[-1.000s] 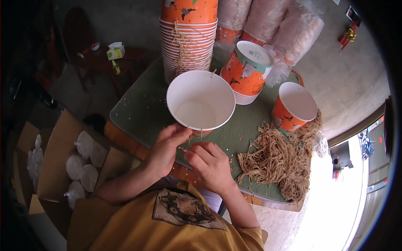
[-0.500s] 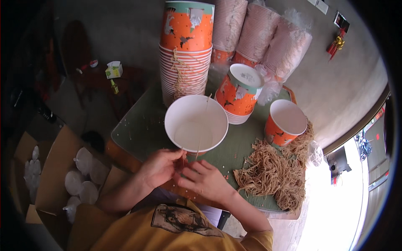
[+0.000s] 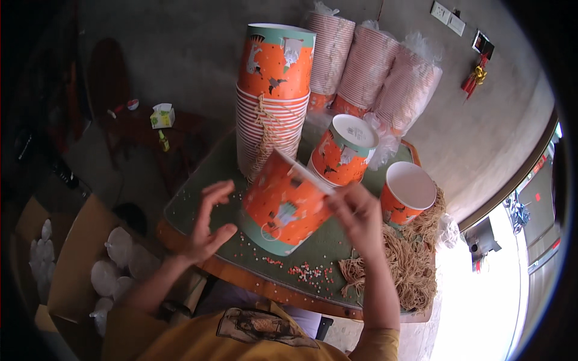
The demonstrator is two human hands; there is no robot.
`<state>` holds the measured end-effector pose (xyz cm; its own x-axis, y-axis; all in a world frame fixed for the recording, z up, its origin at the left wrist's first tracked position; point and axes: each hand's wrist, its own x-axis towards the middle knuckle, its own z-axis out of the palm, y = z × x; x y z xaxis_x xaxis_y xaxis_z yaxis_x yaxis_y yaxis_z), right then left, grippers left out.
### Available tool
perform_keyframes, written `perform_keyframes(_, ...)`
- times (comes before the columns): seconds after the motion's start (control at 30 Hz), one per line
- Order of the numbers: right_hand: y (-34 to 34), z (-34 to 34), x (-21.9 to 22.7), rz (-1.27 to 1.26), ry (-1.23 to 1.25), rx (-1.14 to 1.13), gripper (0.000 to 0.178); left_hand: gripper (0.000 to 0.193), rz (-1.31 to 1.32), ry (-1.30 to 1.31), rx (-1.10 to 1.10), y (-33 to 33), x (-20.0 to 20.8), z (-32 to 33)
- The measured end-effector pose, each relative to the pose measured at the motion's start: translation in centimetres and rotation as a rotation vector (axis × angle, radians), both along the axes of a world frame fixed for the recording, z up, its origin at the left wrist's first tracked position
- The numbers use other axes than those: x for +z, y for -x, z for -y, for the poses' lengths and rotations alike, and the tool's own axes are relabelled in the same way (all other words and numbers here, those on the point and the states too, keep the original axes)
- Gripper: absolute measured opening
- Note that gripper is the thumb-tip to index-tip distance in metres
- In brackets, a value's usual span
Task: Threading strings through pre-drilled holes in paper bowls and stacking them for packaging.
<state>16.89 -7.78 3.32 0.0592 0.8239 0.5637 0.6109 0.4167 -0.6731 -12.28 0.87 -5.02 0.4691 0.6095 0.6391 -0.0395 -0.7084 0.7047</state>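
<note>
An orange paper bucket [image 3: 283, 207] with a teal base band and printed figures is tilted over the near part of the table, its rim up and away from me. My right hand [image 3: 360, 219], a little blurred, grips its rim at the right. To the left of the bucket my left hand [image 3: 211, 225] is open, thumb and fingers apart, not touching it. Behind stands a tall stack of white-rimmed buckets [image 3: 271, 114] with twisted cord hanging down its side. An upside-down bucket stack [image 3: 342, 153] and an upright bucket [image 3: 409, 192] stand to the right.
A heap of tan cords [image 3: 403, 265] lies at the table's right. Small red and white bits [image 3: 312, 274] are scattered on the green tabletop [image 3: 201, 174]. Plastic-wrapped bucket stacks [image 3: 367, 69] line the wall. A cardboard box [image 3: 78, 253] of clear bagged items sits at lower left.
The bucket, upright with its mouth toward me before, is now tipped with its printed side showing. My hands, together at its near rim before, have parted; the right grips the rim.
</note>
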Motion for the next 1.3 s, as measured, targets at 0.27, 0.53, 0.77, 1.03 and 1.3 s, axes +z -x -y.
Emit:
perform_keyframes(0.27, -1.0, -9.1, 12.2, -1.073, 0.186, 0.253, 0.020, 0.126, -0.161, 0.001, -0.049, -2.6, 17.5, -7.9)
perform_keyframes(0.53, -2.7, -18.8, 15.2, -0.897, 0.104, 0.341, 0.023, 0.121, 0.122, -0.374, 0.006, -6.3, 24.8, -19.5)
perform_keyframes(0.77, -2.8, -21.1, 12.2, -0.659, 0.124, 0.237, 0.030, 0.121, 0.148, -0.209, 0.017, -8.1, 20.9, -22.6)
perform_keyframes(1.03, -6.9, -17.0, 8.4, 0.008, 0.316, 0.142, 0.033, 0.108, 0.166, -0.137, 0.121, -7.3, 15.2, -24.5)
perform_keyframes(1.3, -17.4, 0.4, -0.2, 0.822, 0.177, -0.611, 0.031, 0.027, 0.104, -0.513, -0.060, -14.2, 8.8, -8.5)
